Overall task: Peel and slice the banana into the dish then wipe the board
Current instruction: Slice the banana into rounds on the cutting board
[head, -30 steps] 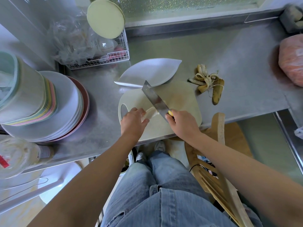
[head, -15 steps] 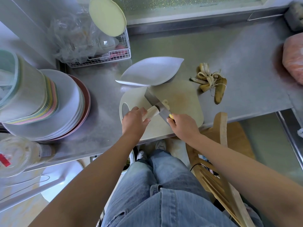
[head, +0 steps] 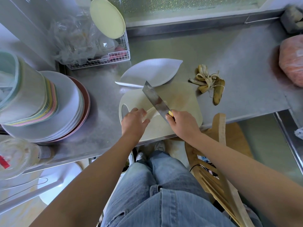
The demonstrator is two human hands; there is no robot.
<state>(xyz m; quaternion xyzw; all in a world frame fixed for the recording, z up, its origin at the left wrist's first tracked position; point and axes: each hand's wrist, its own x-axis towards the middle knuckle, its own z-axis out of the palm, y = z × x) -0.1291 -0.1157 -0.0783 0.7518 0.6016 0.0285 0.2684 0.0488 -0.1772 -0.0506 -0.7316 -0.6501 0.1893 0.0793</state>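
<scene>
1. Holds the peeled banana (head: 151,112) down on the board (head: 180,99) with the left hand (head: 133,122), fingers curled over its near end.
2. Grips the knife (head: 155,99) by the handle in the right hand (head: 183,123), fist closed around it.
3. Slants the blade across the banana, tip toward the dish (head: 150,71) at the board's far edge.
4. On the counter (head: 237,59), right of the board and apart from it: the peel (head: 209,84).
5. Far left: a stack of plates (head: 65,104), with a wire basket (head: 101,61) behind.
</scene>
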